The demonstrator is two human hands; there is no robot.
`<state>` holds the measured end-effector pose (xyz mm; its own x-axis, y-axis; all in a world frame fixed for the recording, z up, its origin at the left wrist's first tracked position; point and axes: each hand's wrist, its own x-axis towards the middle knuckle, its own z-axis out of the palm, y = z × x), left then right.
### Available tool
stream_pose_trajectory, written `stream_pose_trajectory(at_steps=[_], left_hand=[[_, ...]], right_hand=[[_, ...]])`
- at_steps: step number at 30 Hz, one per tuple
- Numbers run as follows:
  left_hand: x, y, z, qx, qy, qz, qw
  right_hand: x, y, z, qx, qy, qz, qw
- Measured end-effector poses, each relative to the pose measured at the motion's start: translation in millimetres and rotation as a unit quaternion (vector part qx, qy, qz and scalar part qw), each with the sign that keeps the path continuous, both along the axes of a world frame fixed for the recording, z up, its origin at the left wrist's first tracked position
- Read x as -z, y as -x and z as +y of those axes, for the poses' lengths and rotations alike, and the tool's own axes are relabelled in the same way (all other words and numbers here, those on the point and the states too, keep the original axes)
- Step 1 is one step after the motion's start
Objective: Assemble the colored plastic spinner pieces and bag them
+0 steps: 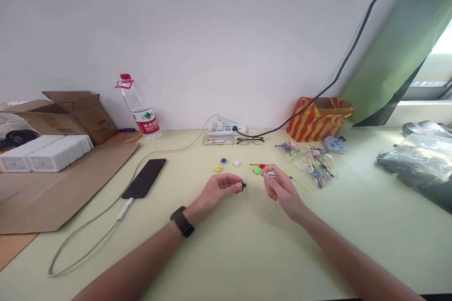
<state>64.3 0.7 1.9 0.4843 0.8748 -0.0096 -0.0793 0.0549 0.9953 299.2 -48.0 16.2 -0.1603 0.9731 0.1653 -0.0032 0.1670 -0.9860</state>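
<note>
My left hand (pixel 222 189) pinches a small black piece (pixel 244 184) between thumb and fingertips, just above the table. To its right my right hand (pixel 282 189) is closed in a pinch; whatever its fingertips hold is too small to make out. A green disc (pixel 256 170) and a red stick-like plastic piece (pixel 260 165) lie just beyond the right fingertips. Past the left hand sit a yellow disc (pixel 218 169), a blue disc (pixel 223 161) and a white disc (pixel 236 163). A yellow stick (pixel 300 185) lies beside the right hand, partly hidden by it.
Clear bags of colourful plastic parts (pixel 319 167) lie at the right, before a striped paper bag (pixel 316 120). Glasses (pixel 250 141), a flat case (pixel 218 140) and a power strip (pixel 229 127) line the wall. Leftward are a charging phone (pixel 144 178), bottle (pixel 146 120) and cardboard (pixel 70 183).
</note>
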Motion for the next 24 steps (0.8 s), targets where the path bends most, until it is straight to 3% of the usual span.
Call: stream_pose_trajectory(at_steps=[8, 24], left_hand=[[-0.4, -0.9, -1.4, 0.013, -0.001, 0.005, 1.0], [0.0, -2.6, -1.4, 0.011, -0.002, 0.015, 1.0]], right_hand=[[9.3, 7.9, 0.2, -0.015, -0.078, -0.087, 0.993], [8.8, 5.3, 0.4, -0.013, -0.075, -0.183, 0.98]])
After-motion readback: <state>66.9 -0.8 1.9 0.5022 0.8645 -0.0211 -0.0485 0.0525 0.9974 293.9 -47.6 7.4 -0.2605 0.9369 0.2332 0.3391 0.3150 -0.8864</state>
